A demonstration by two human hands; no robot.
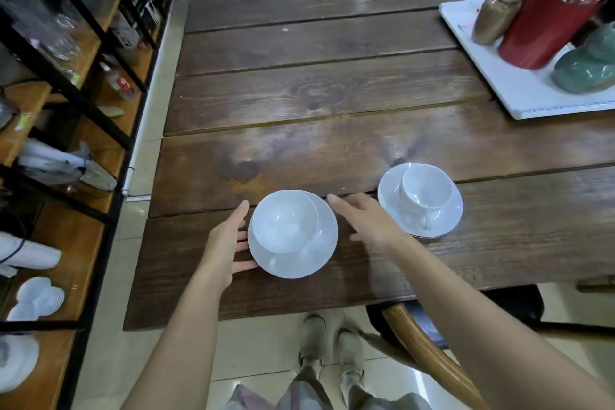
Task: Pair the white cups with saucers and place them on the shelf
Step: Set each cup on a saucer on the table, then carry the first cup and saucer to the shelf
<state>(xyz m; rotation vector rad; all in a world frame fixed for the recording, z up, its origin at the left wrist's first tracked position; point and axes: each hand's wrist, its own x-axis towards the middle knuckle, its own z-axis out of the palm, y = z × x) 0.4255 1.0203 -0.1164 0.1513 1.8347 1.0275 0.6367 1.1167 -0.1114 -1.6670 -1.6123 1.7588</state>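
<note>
Two cup-and-saucer sets on the wooden table (332, 90), near the front edge. Left hand (226, 243) sits at the left rim of the near saucer (309, 260), fingers loosely spread, thumb touching the rim at the bottom. Near cup (284, 223) sits on it, shifted left. Right hand (366, 220) open w/ fingers spread, btwn the two sets, just right of that saucer. Second cup (427, 190) on its saucer (392, 196) further right. Shelf (83, 243) stands left of the table.

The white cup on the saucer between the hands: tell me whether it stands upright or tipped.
Upright. The white ceramic cup shows its open mouth and empty bowl from above, sitting on the round white saucer.
</note>
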